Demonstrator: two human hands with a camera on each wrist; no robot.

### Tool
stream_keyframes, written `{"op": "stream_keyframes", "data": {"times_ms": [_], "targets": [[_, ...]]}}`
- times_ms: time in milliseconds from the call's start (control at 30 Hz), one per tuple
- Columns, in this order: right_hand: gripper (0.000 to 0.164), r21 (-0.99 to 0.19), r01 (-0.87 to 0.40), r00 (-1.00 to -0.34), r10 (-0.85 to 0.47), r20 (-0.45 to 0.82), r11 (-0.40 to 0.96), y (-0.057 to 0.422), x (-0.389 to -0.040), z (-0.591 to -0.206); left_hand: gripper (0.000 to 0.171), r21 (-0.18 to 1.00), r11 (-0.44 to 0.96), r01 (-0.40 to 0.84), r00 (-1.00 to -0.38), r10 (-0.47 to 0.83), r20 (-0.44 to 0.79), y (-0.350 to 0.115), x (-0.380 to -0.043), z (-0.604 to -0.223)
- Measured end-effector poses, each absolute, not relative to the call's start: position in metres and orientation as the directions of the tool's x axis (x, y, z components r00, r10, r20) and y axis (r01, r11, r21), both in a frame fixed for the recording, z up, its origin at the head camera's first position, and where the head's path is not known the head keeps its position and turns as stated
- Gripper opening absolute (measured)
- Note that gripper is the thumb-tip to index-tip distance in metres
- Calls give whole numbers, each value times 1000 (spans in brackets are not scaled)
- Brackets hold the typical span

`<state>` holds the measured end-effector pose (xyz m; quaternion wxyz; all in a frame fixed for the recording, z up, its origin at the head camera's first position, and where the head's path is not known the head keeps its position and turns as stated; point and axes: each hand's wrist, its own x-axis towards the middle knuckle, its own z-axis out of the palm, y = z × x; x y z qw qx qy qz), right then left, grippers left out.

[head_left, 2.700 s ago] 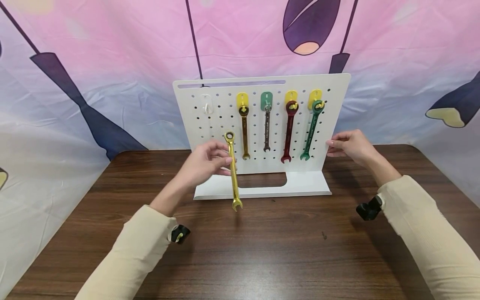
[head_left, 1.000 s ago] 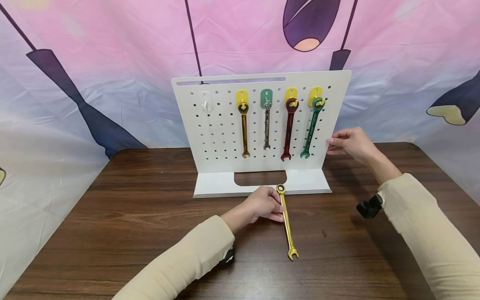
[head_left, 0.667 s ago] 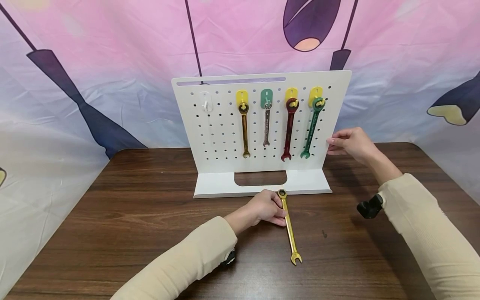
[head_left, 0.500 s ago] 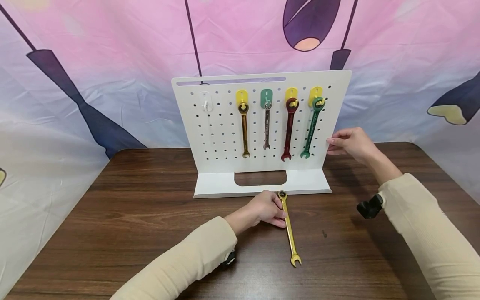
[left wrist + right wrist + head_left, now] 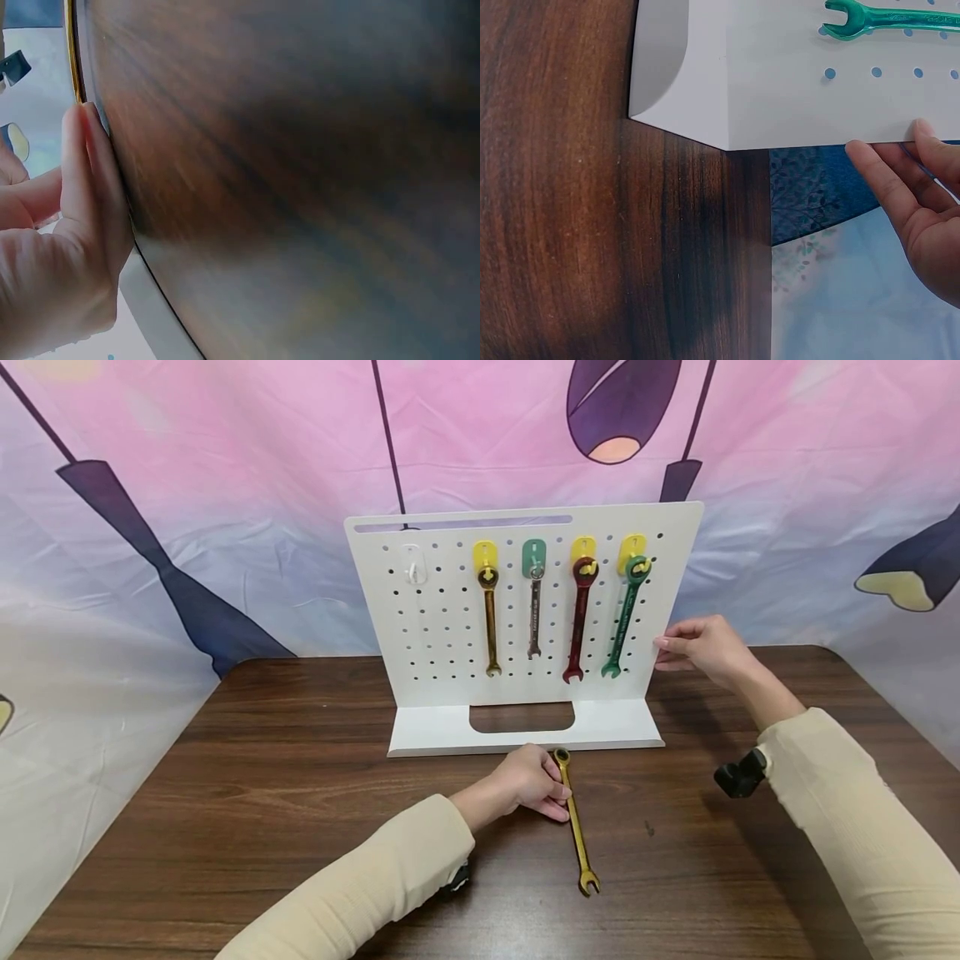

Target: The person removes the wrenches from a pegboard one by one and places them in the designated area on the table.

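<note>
The left hand (image 5: 532,781) pinches the gold wrench (image 5: 576,822) between thumb and fingers, close to its ring end, in front of the board (image 5: 442,691). The ring end points toward the board and the open end toward the person, angled slightly right; whether the wrench touches the table (image 5: 262,793) I cannot tell. The right hand (image 5: 708,650) pinches the board's right edge, thumb in front, well apart from the left hand. The board stands upright on its base, with a row of hooks near the top. From left to right, the white hook (image 5: 412,564) is bare, the bronze wrench (image 5: 491,627) hangs on a yellow hook (image 5: 485,553), the silver wrench (image 5: 535,618) on a teal hook (image 5: 534,550), and the red wrench (image 5: 580,627) and green wrench (image 5: 622,622) each on yellow. The green one tilts, its open end swung left. All four hang by their ring ends, open ends down. A printed cloth (image 5: 247,485) spreads behind the table.
</note>
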<state>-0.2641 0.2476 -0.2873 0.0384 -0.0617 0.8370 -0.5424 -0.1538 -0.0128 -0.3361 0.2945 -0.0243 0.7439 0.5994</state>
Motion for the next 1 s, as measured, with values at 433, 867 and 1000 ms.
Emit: {"op": "stream_keyframes", "data": {"times_ms": [433,867,1000], "targets": [[30,-915,-61,-989,-146,3,398,247,-263,-287,18,873,285,-396,-806,347,-480,-19,-155,-330],[33,-907,-62,-989,-150,-1,417,248,-262,-287,13,897,255,-362,-838,332,-433,-36,-171,-315],[32,-907,-64,-989,-148,2,415,248,-263,-287,13,904,259,-341,-855,313,-413,-44,-178,-308]]}}
